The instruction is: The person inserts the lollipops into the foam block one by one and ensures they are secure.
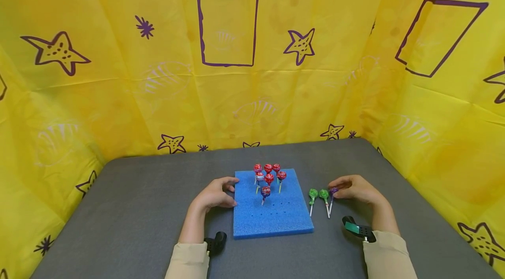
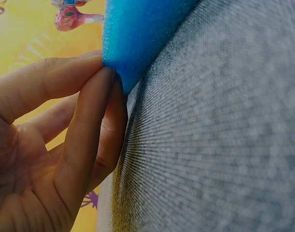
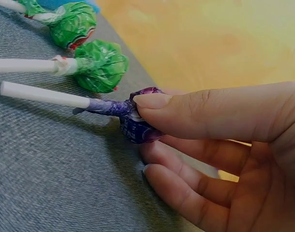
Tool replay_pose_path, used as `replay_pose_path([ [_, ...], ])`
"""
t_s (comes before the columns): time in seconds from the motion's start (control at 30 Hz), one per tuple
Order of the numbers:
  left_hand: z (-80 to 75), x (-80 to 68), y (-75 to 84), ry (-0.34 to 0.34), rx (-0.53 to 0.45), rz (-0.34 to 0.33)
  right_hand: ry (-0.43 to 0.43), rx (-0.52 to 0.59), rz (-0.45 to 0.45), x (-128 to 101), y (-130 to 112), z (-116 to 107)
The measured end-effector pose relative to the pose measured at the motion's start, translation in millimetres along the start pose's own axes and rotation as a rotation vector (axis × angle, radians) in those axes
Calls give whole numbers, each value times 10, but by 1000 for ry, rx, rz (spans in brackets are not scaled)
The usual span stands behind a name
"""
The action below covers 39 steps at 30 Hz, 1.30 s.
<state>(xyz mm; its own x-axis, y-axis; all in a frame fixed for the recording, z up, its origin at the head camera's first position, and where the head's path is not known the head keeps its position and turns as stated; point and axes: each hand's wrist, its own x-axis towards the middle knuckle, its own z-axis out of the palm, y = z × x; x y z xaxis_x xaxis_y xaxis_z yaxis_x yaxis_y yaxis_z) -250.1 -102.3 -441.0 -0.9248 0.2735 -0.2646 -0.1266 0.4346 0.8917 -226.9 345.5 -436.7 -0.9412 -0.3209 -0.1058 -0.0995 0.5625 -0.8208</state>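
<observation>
Purple-wrapped lollipop (image 3: 135, 121) was pinched at its head by the right hand (image 1: 355, 189), the thumb on top and the fingers (image 3: 186, 193) curled beneath it. It lay on the grey desk (image 1: 138, 209) to the right of the blue foam block (image 1: 276, 215), with its white stick pointing back toward the person. Its wrapper was seen to be dark purple and crinkled, twisted tight around the top of the stick.

Two green lollipops (image 1: 318, 194) lay just beside it on its left, their sticks roughly parallel to its own. In the right wrist view the nearer green head was seen close to the purple one, though contact could not be confirmed.

The foam block was a flat square slab dotted with rows of small holes. Seven lollipops were stood upright in holes at its far half: six red ones (image 1: 269, 173) clustered in two rows, and one darker blue-and-red one (image 1: 265, 191) set alone in front of them.

The left hand (image 1: 216, 193) was rested at the block's left edge. In the left wrist view its thumb and fingers (image 2: 89, 130) were seen closed on the near corner of the foam.

Yellow cloth (image 1: 236, 94) printed with purple stars and rectangles was hung behind and beside the desk.
</observation>
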Motion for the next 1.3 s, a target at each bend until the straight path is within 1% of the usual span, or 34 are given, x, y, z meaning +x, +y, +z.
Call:
replay_pose_path([
  [0.13,1,-2,-5,3,8,3,15,0,4,-37,-26,-30],
  [0.43,-4,-3,-9,5,5,9,111,-17,72,-80,-103,-78],
  [0.6,-2,-2,-9,4,6,8,151,-31,82,-69,-151,-65],
  [1.03,11,3,-4,6,23,1,177,-34,45,-29,-270,-27],
  [1.17,11,0,-1,5,26,-4,177,-8,36,-6,-312,-6],
  [1.3,12,-2,-2,6,26,-8,188,42,12,26,-335,38],
])
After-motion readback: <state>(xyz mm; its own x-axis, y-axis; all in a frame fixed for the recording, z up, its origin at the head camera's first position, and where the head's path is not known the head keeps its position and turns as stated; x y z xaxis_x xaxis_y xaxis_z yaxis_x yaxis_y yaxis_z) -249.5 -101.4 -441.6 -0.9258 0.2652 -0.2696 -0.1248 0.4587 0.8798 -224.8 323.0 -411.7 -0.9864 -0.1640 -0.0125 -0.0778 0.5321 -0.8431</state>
